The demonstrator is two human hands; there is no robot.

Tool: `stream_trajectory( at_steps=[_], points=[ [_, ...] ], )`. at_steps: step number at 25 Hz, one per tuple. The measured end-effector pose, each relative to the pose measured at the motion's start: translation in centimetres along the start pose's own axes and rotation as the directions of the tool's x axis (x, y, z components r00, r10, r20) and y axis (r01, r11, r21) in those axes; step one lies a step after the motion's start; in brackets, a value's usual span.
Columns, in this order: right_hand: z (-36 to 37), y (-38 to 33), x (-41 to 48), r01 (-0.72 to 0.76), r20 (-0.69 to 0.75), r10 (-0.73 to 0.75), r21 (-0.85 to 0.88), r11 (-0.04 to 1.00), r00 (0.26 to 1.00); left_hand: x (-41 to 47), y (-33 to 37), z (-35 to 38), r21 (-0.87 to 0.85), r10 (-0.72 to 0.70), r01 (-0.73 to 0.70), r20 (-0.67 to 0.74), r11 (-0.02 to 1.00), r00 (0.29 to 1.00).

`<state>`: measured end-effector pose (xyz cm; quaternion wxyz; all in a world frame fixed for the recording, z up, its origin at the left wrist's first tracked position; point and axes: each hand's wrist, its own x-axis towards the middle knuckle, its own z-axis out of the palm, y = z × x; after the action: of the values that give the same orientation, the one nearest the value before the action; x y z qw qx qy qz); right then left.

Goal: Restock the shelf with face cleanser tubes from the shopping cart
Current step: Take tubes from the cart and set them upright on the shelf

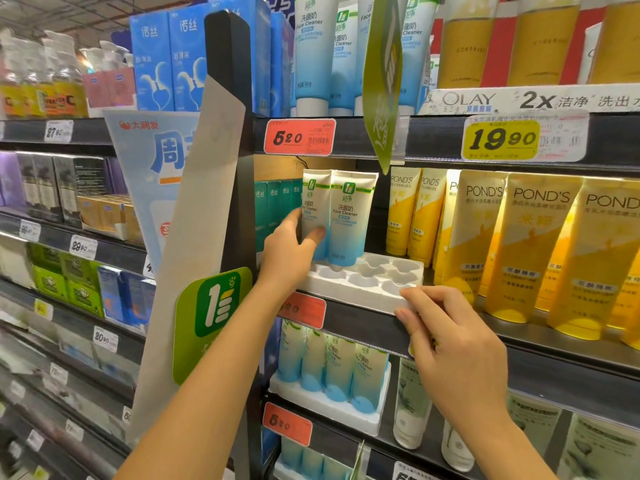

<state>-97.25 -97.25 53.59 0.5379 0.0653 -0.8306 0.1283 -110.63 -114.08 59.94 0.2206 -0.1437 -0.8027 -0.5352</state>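
Two blue-and-white face cleanser tubes stand side by side, touching, at the back left of a white moulded tray (pixel 367 284) on the middle shelf (pixel 367 325). The left tube (pixel 311 206) and the right tube (pixel 348 216) are both upright with the crimped end up and the cap end down, so their long axes run vertically. The left hand (pixel 287 252) holds the left tube low on its body. Its thumb (pixel 317 233) lies across the front, and its fingers (pixel 293 216) wrap round the tube's left side, their tips hidden behind it. This is the nearer hand, and the tube sits directly above and in front of its palm. The empty sockets of the tray lie in front of the tubes and to their right, towards the person. Any further seating looks like a straight push down along the tube's length. The right hand (pixel 450 344) is well apart from the tubes and carries no tube. Its curled fingertips (pixel 410 294) pinch the tray's front right corner at the shelf's edge, apparently to steady it. Yellow Pond's tubes (pixel 533 244) fill the shelf just right of the tray. The shopping cart is not in view.
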Motion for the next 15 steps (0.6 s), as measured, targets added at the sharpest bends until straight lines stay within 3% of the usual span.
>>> stream_trajectory(
  at_steps=[7,12,15],
  points=[
    [0.00,0.00,-0.02,-0.004,-0.008,0.004,0.007,1.000,1.000,-0.53,0.00,0.10,-0.164,-0.025,0.005,-0.121,0.987,0.992],
    [0.01,-0.09,0.06,-0.017,-0.024,0.018,0.038,0.999,1.000,-0.61,-0.06,0.58,-0.155,-0.026,-0.005,-0.199,0.988,0.980],
    [0.04,-0.10,0.09,-0.034,-0.011,0.034,0.045,0.998,0.999,-0.77,-0.29,0.54,-0.119,-0.010,-0.010,-0.170,0.993,0.985]
  ],
)
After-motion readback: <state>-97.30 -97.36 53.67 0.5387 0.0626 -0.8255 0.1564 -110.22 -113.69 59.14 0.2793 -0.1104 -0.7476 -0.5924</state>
